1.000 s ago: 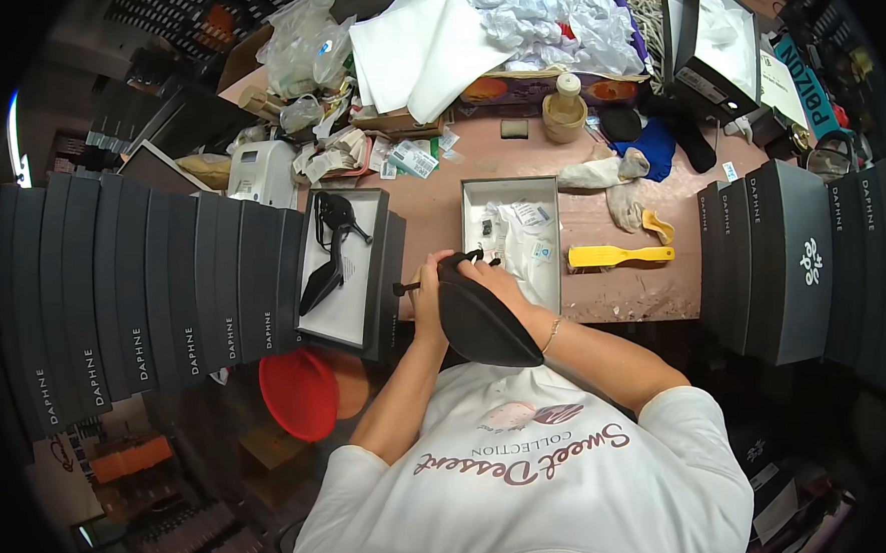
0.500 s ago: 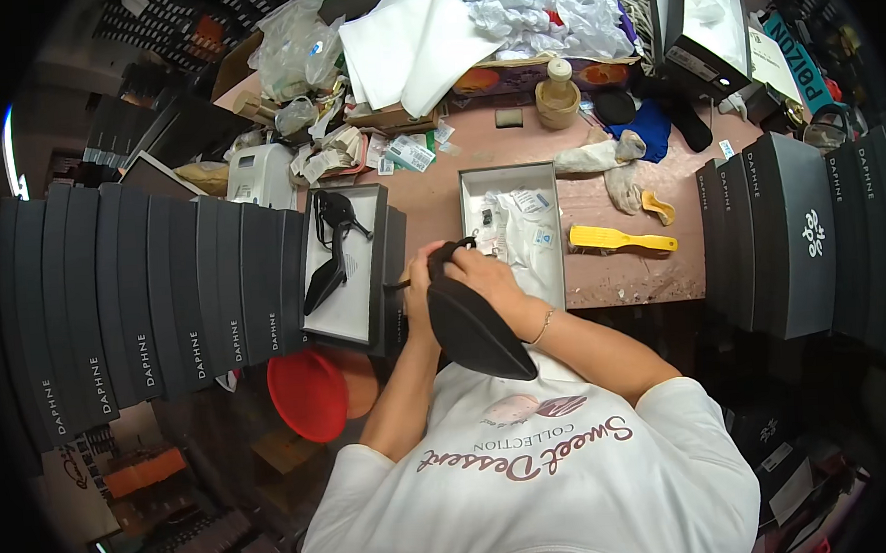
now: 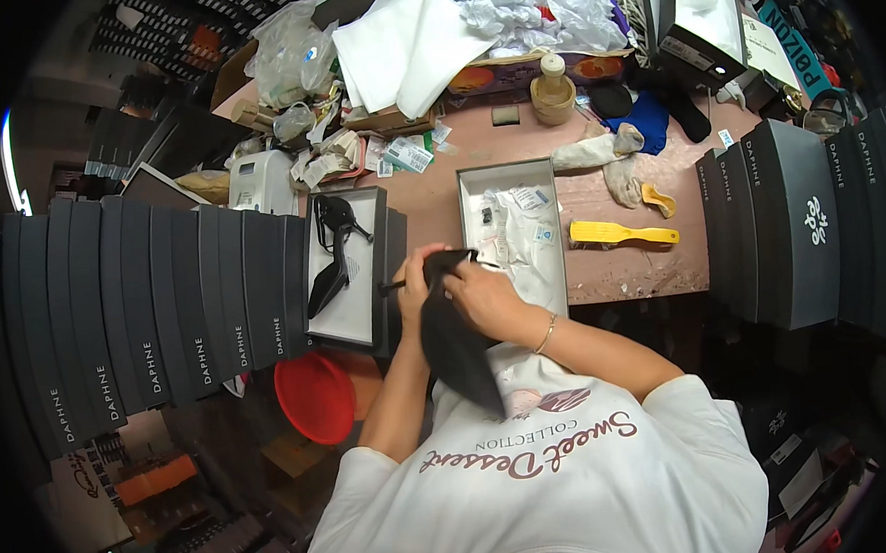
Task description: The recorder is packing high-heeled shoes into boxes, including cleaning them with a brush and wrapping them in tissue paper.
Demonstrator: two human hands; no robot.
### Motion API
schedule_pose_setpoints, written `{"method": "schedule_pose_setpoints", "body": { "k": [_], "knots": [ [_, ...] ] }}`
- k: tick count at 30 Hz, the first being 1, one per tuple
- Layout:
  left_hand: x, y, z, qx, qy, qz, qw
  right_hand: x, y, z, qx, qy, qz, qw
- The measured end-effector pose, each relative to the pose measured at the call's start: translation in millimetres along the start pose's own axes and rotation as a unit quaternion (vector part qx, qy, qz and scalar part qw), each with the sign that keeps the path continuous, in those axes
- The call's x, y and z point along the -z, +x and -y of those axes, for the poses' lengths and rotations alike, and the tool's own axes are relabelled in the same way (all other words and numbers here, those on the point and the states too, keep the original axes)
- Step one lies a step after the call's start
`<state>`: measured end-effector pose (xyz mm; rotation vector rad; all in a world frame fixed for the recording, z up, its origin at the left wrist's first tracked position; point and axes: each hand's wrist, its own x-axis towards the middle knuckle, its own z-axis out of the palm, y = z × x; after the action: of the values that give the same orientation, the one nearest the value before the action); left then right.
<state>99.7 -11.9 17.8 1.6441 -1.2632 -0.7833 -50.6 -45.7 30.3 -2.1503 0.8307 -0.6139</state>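
A black high-heeled shoe (image 3: pixel 453 341) with a pointed toe is held in front of my chest, its toe slanting down toward my shirt. My left hand (image 3: pixel 414 283) wraps the heel end, and the thin heel sticks out on the left. The fingers of my right hand (image 3: pixel 484 296) are closed on the shoe's back edge near the strap. Just beyond my hands lies an open shoebox part (image 3: pixel 556 261) with white tissue (image 3: pixel 521 237) and small packets in it. To the left, another open grey box (image 3: pixel 367 316) carries a pair of black heeled shoes (image 3: pixel 331 282).
Dark shoeboxes stand in rows on the left (image 3: pixel 169 301) and the right (image 3: pixel 796 228). A yellow shoehorn (image 3: pixel 623 234), a cloth (image 3: pixel 618 167) and a capped bottle (image 3: pixel 554 95) lie or stand on the pink table (image 3: pixel 644 281). Below at left is a red bin (image 3: pixel 314 398).
The shoe has turned in my hands: its toe has swung left and its sole no longer faces up so broadly. Both hands keep hold near the heel end.
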Motion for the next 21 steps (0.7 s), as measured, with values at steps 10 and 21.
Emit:
{"method": "schedule_pose_setpoints", "body": {
  "k": [10,21],
  "knots": [
    [6,8,21,0.212,-0.503,0.003,0.838,83,-49,-17,-0.103,0.261,0.004,0.96],
    [-2,-2,36,0.251,-0.49,-0.003,0.835,42,-27,-23,-0.073,0.328,0.139,0.932]
  ]
}}
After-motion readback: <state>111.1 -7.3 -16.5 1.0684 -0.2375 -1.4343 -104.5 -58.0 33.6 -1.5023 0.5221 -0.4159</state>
